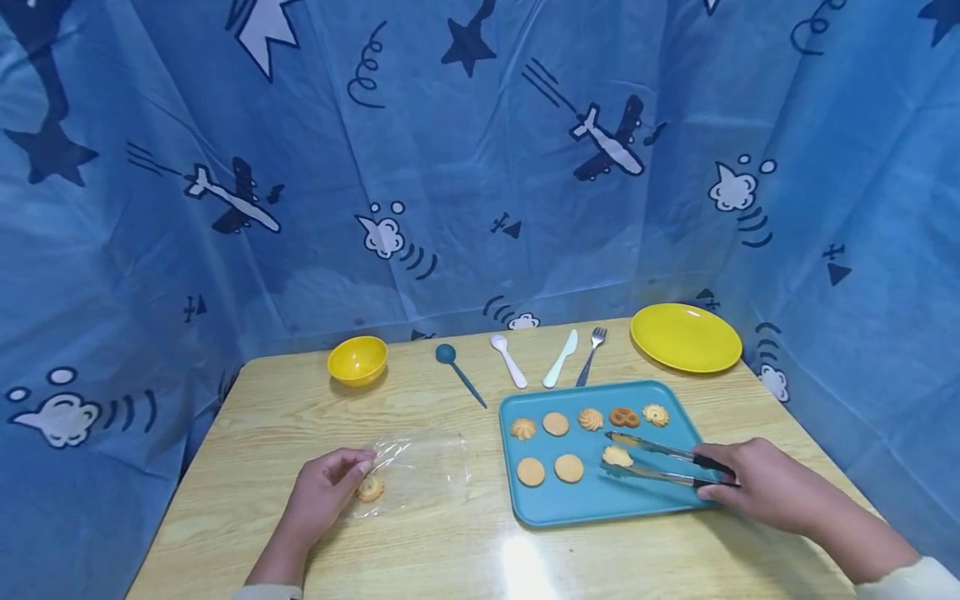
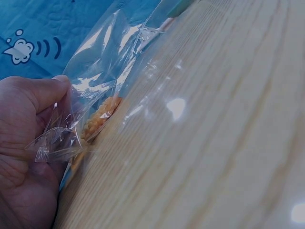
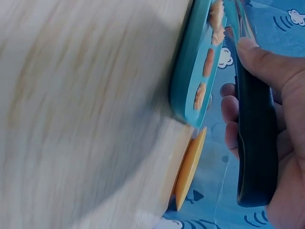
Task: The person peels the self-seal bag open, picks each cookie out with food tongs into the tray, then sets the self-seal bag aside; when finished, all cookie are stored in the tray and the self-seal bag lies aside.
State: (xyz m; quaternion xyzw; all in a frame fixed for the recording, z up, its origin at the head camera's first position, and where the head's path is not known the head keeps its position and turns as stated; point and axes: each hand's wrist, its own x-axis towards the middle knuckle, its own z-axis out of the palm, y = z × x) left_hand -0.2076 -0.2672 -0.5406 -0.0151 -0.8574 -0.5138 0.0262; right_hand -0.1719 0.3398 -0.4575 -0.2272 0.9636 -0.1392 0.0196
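Note:
My left hand (image 1: 324,490) pinches the near end of a clear plastic bag (image 1: 427,471) lying on the table. Inside the bag is a round cookie (image 1: 370,488), seen through the film in the left wrist view beside the thumb. My right hand (image 1: 765,483) grips the black handles of metal tongs (image 1: 663,478) over the teal tray (image 1: 607,508). Between the spread tong tips sits a pale cookie (image 1: 617,455); whether both tips touch it I cannot tell. Several other cookies (image 1: 556,424) and a pretzel (image 1: 624,417) lie in two rows on the tray.
A yellow bowl (image 1: 357,362) stands at the back left, a yellow plate (image 1: 686,337) at the back right. Between them lie a dark teal spoon (image 1: 459,375), a pale pink spoon (image 1: 509,361), a mint knife (image 1: 561,359) and a fork (image 1: 591,357). Blue curtains surround the table.

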